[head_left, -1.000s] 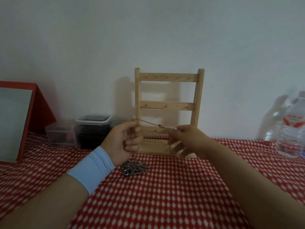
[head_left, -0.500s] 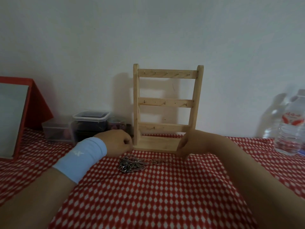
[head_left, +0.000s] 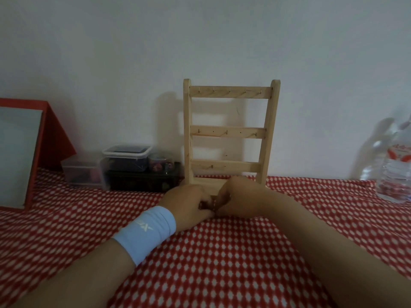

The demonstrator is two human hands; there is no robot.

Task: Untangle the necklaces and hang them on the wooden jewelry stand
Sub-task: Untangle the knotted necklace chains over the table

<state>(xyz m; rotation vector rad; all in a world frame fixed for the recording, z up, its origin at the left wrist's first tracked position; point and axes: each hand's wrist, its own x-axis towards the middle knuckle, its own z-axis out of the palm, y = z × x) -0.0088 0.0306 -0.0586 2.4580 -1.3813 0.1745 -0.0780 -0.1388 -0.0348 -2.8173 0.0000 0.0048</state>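
Observation:
The wooden jewelry stand [head_left: 230, 132] stands upright against the wall, its three hooked rails bare. Just in front of its base my left hand [head_left: 189, 206] and my right hand [head_left: 241, 200] meet on the red checked cloth, fingers curled inward toward each other. Between them a small bit of silver necklace chain [head_left: 208, 205] shows; both hands hold the tangle, and most of it is hidden under the fingers. A light blue wristband sits on my left wrist.
Clear plastic boxes [head_left: 126, 162] with small items sit left of the stand by the wall. A red-framed board [head_left: 20, 152] leans at far left. A water bottle [head_left: 395, 172] stands at far right. Red checked cloth [head_left: 222, 263] covers the table.
My hands dropped from holding a chain stretched in front of the stand down to the cloth, then closed together over the tangled pile, which is now hidden.

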